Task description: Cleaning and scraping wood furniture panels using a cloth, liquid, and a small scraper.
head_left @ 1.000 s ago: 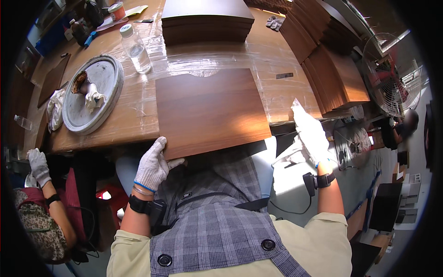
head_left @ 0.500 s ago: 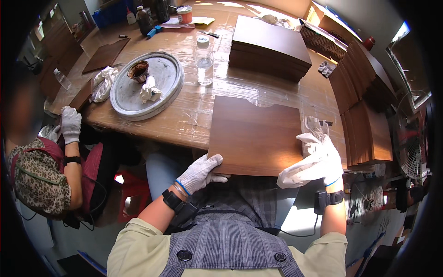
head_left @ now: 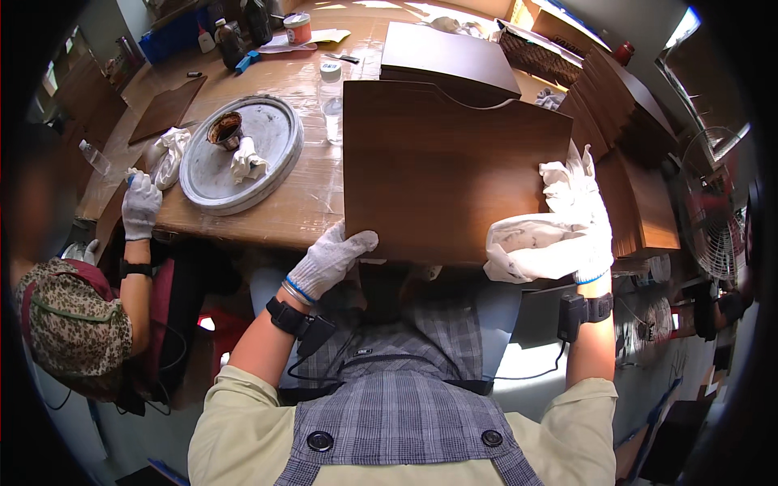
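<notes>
A brown wooden panel point(head_left: 446, 174) with a shallow curved notch in its far edge is raised and tilted up in front of me. My left hand point(head_left: 331, 257), in a white knit glove, grips its near left corner with the thumb on top. At the right edge is my right hand point(head_left: 590, 223), gloved too, closed on a white cloth point(head_left: 535, 247) that drapes over the panel's near right corner. The cloth hides most of those fingers, so their hold on the panel's edge is only partly visible.
A round grey tray point(head_left: 198, 194) bears a stained cup point(head_left: 225, 130) and a crumpled rag point(head_left: 248, 162). A clear bottle point(head_left: 331, 105) stands beside the panel. Stacked panels point(head_left: 450, 61) lie behind, more panels point(head_left: 640, 194) at right, near a fan point(head_left: 717, 219). A co-worker's gloved hand point(head_left: 142, 202) is at left.
Both my hands have lifted the panel and tilted its far edge up, moving it away from me, so it now covers part of the bottle and the stack. The co-worker's hand has shifted slightly right.
</notes>
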`<action>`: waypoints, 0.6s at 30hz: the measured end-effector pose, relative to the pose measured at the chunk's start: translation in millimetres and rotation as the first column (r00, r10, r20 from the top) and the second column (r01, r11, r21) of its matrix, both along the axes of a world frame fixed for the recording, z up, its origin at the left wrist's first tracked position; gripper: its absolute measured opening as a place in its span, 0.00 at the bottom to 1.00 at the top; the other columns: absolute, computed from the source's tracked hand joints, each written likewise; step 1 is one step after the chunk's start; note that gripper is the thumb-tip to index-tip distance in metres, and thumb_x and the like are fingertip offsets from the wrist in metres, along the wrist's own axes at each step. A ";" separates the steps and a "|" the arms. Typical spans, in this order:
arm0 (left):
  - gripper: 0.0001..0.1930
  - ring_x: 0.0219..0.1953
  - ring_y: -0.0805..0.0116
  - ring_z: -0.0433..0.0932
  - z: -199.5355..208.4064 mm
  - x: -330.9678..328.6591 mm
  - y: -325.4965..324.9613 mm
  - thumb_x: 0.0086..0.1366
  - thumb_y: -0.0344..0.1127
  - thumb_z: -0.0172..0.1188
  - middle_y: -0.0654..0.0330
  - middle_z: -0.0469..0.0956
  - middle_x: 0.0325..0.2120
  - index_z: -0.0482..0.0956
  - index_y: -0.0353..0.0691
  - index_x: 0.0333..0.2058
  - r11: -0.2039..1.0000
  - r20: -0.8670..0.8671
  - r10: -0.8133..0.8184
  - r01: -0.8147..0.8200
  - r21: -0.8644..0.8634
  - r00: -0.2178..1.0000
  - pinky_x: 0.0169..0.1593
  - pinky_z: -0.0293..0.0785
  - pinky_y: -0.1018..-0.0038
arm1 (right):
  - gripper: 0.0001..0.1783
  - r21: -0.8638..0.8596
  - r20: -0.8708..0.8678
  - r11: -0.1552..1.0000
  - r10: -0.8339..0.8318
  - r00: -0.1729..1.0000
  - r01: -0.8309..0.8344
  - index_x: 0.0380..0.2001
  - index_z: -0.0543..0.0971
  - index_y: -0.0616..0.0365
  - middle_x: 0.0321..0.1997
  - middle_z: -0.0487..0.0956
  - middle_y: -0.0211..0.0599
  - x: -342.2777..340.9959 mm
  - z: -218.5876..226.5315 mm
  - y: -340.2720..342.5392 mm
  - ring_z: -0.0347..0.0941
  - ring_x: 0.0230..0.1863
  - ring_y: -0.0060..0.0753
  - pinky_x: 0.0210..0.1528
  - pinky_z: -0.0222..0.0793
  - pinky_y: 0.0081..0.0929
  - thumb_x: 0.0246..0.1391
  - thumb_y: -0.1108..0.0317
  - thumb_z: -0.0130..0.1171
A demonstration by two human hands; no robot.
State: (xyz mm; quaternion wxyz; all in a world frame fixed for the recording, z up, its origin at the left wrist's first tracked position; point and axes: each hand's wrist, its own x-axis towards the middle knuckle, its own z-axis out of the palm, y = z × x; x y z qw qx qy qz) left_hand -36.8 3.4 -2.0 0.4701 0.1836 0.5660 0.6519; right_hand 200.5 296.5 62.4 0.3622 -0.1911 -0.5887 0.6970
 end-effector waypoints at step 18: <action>0.13 0.35 0.75 0.79 67.3 -38.4 34.4 0.59 0.27 0.67 0.61 0.82 0.33 0.79 0.35 0.43 0.965 -0.414 0.221 -0.138 0.221 0.883 0.42 0.76 0.77 | 0.20 0.296 0.022 0.943 0.152 0.988 -0.152 0.54 0.74 0.55 0.48 0.78 0.40 -14.0 72.8 14.5 0.75 0.41 0.33 0.48 0.74 0.31 0.62 0.59 0.50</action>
